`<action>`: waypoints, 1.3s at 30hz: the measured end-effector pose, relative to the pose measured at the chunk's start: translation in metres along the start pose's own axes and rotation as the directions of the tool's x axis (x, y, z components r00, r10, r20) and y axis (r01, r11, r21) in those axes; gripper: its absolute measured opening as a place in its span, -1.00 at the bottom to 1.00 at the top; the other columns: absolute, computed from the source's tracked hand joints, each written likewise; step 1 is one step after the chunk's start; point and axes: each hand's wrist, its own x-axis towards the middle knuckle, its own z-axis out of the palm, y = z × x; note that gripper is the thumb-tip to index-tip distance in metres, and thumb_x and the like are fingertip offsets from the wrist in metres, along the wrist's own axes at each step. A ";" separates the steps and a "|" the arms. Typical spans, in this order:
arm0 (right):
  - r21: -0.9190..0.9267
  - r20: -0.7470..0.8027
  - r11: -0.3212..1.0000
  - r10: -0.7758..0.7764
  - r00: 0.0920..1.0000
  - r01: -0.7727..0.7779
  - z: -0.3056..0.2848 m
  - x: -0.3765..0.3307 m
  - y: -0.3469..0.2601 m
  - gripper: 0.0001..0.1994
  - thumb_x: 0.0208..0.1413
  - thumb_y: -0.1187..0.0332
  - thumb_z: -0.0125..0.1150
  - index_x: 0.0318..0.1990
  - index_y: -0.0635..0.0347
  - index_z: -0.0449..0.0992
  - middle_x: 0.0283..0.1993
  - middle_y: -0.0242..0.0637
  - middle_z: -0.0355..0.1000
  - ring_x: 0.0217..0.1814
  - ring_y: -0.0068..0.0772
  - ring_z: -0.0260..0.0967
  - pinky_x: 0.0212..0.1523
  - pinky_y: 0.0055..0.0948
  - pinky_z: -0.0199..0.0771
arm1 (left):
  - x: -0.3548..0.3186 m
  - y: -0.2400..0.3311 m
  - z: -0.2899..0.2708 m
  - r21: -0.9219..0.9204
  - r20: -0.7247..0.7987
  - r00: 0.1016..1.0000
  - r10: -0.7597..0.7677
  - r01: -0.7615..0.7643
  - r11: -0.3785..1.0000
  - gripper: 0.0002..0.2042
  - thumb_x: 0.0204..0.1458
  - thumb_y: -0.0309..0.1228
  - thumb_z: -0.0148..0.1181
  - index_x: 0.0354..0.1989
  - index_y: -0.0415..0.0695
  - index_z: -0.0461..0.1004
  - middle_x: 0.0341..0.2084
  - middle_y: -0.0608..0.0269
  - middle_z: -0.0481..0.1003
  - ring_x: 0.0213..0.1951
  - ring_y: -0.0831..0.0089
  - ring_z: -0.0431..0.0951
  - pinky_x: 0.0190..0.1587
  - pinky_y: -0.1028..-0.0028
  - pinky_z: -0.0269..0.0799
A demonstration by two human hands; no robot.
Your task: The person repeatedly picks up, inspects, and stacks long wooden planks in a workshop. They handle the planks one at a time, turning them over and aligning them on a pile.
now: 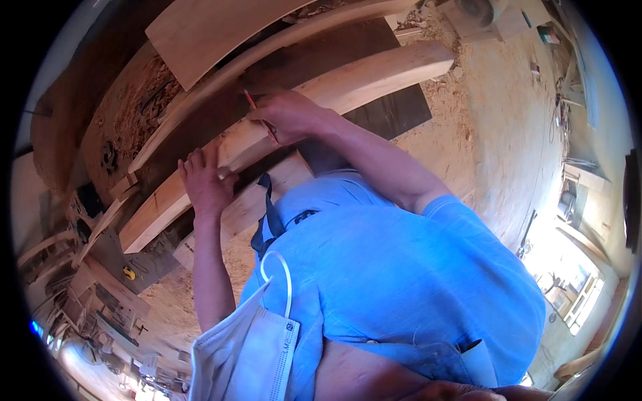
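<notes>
Over the stacked timber, the person's two hands are at work: the right hand (287, 115) is closed around one red pencil (261, 115), its tip set against the edge of a pale plank (374, 77), while the left hand (204, 184) lies open and flat, fingers spread, pressing down on the near end of that same plank. I count about five long boards in the pile (the fisheye bends them, so the tally is rough): the pale plank under the hands, a dark board (314, 57) just behind it, a narrow light strip (267, 50) above that, a broad light board (207, 30) at the top, and a shorter pale piece (267, 190) below, next to the left wrist. One blue shirt (401, 281) fills the middle of the view, and one white face mask (247, 354) hangs from it by its ear loop. Sawdust (495, 120) covers the floor to the right. One small yellow object (129, 273) sits far left on a dark surface; I cannot tell what it is. No open container is plain enough to tell what it holds.
</notes>
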 end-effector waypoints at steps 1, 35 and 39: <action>-0.007 -0.010 0.999 0.032 0.999 -0.032 0.000 -0.002 -0.002 -0.72 -0.28 0.38 0.28 -0.29 0.14 0.52 -0.38 -0.11 0.47 -0.25 0.04 0.46 -0.24 -0.07 0.45 | 0.001 -0.004 0.000 -0.014 0.003 1.000 0.012 -0.012 1.000 -0.17 -0.32 -0.22 0.51 0.25 0.01 0.28 0.13 0.01 0.34 0.23 0.08 0.29 0.34 -0.06 0.01; 0.591 -0.321 0.725 0.613 0.722 -0.353 0.029 -0.042 -0.083 -0.76 0.24 0.34 0.05 -0.09 0.31 0.54 -0.31 -0.25 0.53 -0.33 -0.49 0.46 -0.25 -0.51 0.46 | -0.128 -0.015 0.067 -0.310 -0.305 0.922 -0.240 0.142 0.940 -0.53 0.02 -0.20 0.16 0.08 -0.19 0.39 0.09 -0.02 0.38 0.25 -0.02 0.24 0.34 -0.11 -0.03; 0.633 -0.286 0.703 0.602 0.746 -0.325 0.031 -0.010 -0.070 -0.78 0.26 0.36 0.05 -0.11 0.35 0.52 -0.29 -0.25 0.52 -0.34 -0.55 0.44 -0.27 -0.56 0.45 | -0.127 -0.017 0.066 -0.362 -0.280 0.922 -0.266 0.155 0.919 -0.58 0.06 -0.21 0.12 0.05 -0.18 0.42 0.00 0.03 0.46 0.18 0.01 0.32 0.29 -0.05 0.05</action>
